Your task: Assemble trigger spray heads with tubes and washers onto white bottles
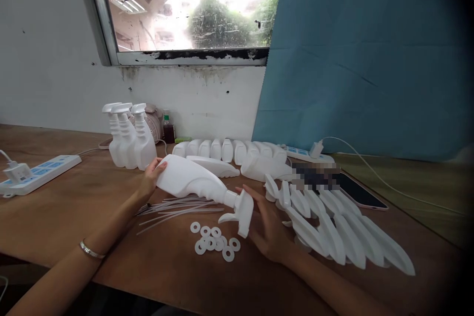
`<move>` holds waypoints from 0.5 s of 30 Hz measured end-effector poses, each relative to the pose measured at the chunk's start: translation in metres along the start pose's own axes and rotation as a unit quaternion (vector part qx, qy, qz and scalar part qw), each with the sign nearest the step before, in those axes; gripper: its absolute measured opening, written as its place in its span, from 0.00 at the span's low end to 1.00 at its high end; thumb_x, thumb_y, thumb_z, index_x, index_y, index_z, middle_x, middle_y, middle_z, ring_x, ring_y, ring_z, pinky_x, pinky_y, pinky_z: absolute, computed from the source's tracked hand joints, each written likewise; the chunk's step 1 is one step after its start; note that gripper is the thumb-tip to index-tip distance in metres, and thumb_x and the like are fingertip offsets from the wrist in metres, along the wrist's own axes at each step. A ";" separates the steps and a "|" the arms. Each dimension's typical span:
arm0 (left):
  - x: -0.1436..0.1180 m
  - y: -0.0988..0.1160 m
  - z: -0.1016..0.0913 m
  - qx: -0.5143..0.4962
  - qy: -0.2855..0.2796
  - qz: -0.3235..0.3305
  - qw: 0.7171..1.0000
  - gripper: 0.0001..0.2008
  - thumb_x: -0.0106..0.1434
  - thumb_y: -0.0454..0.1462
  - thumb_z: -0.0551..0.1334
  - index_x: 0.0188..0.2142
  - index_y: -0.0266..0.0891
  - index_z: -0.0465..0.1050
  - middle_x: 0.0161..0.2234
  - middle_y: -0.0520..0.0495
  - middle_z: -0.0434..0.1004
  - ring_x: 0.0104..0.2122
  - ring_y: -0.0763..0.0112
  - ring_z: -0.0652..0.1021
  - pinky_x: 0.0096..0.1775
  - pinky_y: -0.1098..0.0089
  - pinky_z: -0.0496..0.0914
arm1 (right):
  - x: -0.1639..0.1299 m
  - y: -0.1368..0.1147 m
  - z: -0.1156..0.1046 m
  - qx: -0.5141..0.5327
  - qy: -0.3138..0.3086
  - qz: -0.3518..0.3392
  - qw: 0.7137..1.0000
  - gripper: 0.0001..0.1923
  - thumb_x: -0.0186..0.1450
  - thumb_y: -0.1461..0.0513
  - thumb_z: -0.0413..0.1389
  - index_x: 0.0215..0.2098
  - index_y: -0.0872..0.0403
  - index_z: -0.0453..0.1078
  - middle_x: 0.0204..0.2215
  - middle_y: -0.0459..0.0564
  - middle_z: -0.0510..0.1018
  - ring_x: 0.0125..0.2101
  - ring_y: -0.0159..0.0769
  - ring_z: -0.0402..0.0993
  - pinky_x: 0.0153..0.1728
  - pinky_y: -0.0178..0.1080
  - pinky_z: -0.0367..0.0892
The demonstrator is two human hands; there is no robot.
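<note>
White plastic spray bottle with a trigger head is lying tilted above the brown wooden table, its base pointing left and far, its trigger nozzle pointing right and near. The left hand is gripping the bottle's base, fingers curled over the flat bottom. The right hand is spreading open just right of the trigger nozzle, fingers stretched and touching or nearly touching the head; whether it is actually pressing on it I cannot tell. A thin metal bracelet is sitting on the left wrist.

Directly below the bottle, a loose bundle of clear thin plastic tubes is lying on the table, and near of them a small cluster of flat white plastic ring washers is resting. To the right, a fanned heap of white plastic trigger heads is spreading out beside the right hand. Far of the bottle, a row of capless white plastic bottles is lying side by side, and to the far left three finished white spray bottles are standing upright together. A white and blue power strip is lying at the left edge, and a dark flat phone is lying at the right, near a second power strip with a white cable.
</note>
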State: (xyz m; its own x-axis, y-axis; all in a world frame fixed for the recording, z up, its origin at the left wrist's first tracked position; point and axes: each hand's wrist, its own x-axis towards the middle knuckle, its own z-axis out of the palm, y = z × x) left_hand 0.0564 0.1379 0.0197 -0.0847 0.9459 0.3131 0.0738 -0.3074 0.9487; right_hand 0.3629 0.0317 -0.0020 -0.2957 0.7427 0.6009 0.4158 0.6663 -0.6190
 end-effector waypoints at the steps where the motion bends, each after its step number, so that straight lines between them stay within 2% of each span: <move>1: 0.000 0.000 0.000 -0.003 0.001 -0.002 1.000 0.21 0.49 0.51 0.60 0.32 0.37 0.61 0.21 0.54 0.63 0.18 0.76 0.65 0.20 0.76 0.58 | 0.000 0.002 0.000 -0.037 -0.007 -0.012 0.999 0.29 0.59 0.58 0.52 0.57 0.55 0.52 0.53 0.58 0.65 0.53 0.46 0.61 0.51 0.46 0.58; 2: 0.000 0.000 0.000 -0.006 0.002 -0.003 1.000 0.21 0.49 0.51 0.60 0.32 0.37 0.61 0.21 0.54 0.63 0.18 0.76 0.65 0.20 0.76 0.58 | 0.000 0.004 0.001 -0.067 -0.005 -0.007 0.998 0.26 0.59 0.57 0.53 0.54 0.56 0.57 0.49 0.59 0.68 0.50 0.47 0.64 0.49 0.46 0.60; 4: -0.001 0.000 0.000 -0.007 0.005 0.005 1.000 0.21 0.49 0.51 0.61 0.32 0.37 0.61 0.22 0.55 0.63 0.19 0.76 0.65 0.20 0.76 0.59 | 0.000 0.007 0.003 -0.098 0.014 0.045 0.994 0.14 0.61 0.54 0.51 0.40 0.55 0.68 0.37 0.57 0.75 0.40 0.47 0.71 0.41 0.45 0.64; 5: -0.002 -0.001 0.001 -0.003 0.010 0.014 1.000 0.21 0.49 0.51 0.60 0.33 0.38 0.61 0.22 0.54 0.63 0.19 0.76 0.65 0.21 0.76 0.59 | 0.001 0.008 0.004 -0.095 0.020 0.086 0.992 0.14 0.62 0.53 0.49 0.32 0.54 0.69 0.30 0.55 0.76 0.34 0.45 0.73 0.37 0.44 0.64; 7: -0.005 -0.001 0.002 0.021 0.028 0.040 0.999 0.21 0.51 0.51 0.59 0.35 0.38 0.60 0.23 0.54 0.64 0.20 0.75 0.65 0.21 0.76 0.59 | 0.002 0.008 0.007 -0.047 0.022 0.168 0.984 0.22 0.64 0.49 0.44 0.21 0.53 0.66 0.21 0.52 0.74 0.25 0.40 0.72 0.30 0.41 0.64; 10: -0.009 -0.002 0.001 0.081 0.053 0.087 0.991 0.21 0.53 0.52 0.56 0.38 0.39 0.60 0.26 0.52 0.67 0.22 0.73 0.67 0.22 0.75 0.61 | 0.005 0.004 0.011 0.079 0.004 0.251 0.965 0.28 0.63 0.45 0.40 0.18 0.54 0.64 0.17 0.50 0.74 0.19 0.36 0.70 0.25 0.38 0.63; 15: -0.008 -0.002 -0.009 0.169 0.052 0.135 0.975 0.21 0.58 0.51 0.52 0.43 0.38 0.59 0.32 0.46 0.71 0.27 0.66 0.71 0.28 0.70 0.65 | 0.009 0.002 0.015 0.189 0.004 0.297 0.936 0.30 0.58 0.39 0.41 0.17 0.54 0.62 0.13 0.48 0.71 0.15 0.33 0.65 0.19 0.34 0.59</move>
State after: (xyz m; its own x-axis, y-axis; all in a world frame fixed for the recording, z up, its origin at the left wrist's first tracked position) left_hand 0.0480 0.1300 0.0155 -0.1165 0.8143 0.5686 0.4288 -0.4752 0.7683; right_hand 0.3477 0.0410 -0.0056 -0.1022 0.9901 0.0959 0.1700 0.1124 -0.9790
